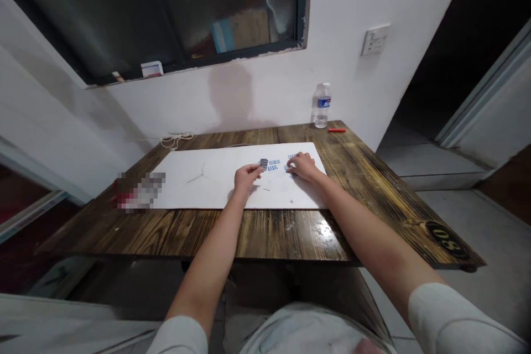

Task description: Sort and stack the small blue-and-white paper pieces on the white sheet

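My left hand (248, 178) is closed in a pinch at a small dark, striped rectangular piece (263, 163), held just above a white board (224, 188). To its right, my right hand (302, 166) bends over the board with its fingertips down among small white pieces with blue outlines, and what lies under the fingers is hidden. Between the hands lie two blue-outlined pieces, a farther one (274, 162) and a nearer one (272, 168). Another such piece (292, 156) shows just beyond my right fingers. The pieces are too small to name.
A clear plastic bottle (322, 106) stands at the table's back right, near a red pen-like stick (337, 130). A white cord (176, 138) lies at the back left. Thin dark lines (202, 175) mark the board's left part. The wooden table (166, 232) meets the wall behind.
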`<state>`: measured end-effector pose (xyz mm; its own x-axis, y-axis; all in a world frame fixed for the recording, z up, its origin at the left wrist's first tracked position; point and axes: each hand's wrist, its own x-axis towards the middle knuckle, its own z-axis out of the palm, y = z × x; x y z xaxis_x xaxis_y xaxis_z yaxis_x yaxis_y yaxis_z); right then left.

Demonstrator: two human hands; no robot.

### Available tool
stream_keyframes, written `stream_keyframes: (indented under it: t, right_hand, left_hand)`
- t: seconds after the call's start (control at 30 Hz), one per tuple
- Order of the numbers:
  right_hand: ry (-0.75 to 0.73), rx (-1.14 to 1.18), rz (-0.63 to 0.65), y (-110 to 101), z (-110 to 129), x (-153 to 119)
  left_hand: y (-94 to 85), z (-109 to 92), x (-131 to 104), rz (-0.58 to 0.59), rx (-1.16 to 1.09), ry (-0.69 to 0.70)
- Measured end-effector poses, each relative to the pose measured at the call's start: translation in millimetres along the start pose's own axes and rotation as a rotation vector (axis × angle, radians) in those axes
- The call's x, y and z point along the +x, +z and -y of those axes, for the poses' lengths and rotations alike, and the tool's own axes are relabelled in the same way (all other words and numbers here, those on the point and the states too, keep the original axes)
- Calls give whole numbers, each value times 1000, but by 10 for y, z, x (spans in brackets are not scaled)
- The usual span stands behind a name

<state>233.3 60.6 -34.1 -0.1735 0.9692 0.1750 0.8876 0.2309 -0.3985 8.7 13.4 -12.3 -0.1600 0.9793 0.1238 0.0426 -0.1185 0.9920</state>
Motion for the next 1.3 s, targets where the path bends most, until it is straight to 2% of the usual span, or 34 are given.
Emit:
stream_keyframes:
  t: [0.13, 0.23, 0.5, 0.67, 0.8, 0.9, 1.0, 1.1, 1.3]
  right_hand:
    - [96, 12, 42, -8, 40, -1]
    - [135, 38, 13, -18, 60, -5]
    - [75, 279, -82, 0, 30, 19]
    - [12, 615, -168, -2, 31, 82]
    - [-88, 1071, -92, -70, 186, 65]
    - [-148, 1231, -47, -100, 369, 13]
    - [-167, 1273, -16, -80, 545, -41]
    - [-131, 1254, -54, -32, 655, -75]
    - [-64, 1232, -136, 31, 666, -72]
  left_hand:
    - [6, 15, 9, 3, 4, 2]
    - [8, 18, 10, 3, 17, 4]
    - [3, -4, -1, -7, 21, -5]
    - [-2, 2, -2, -5, 28, -1]
    - [2, 12, 3, -10, 37, 1]
    - [2, 3, 1, -10, 38, 5]
    - [-3, -18, -9, -6, 56, 15]
    - [-5, -41, -23, -1, 62, 36]
    - [8, -54, -35, 50, 49, 55]
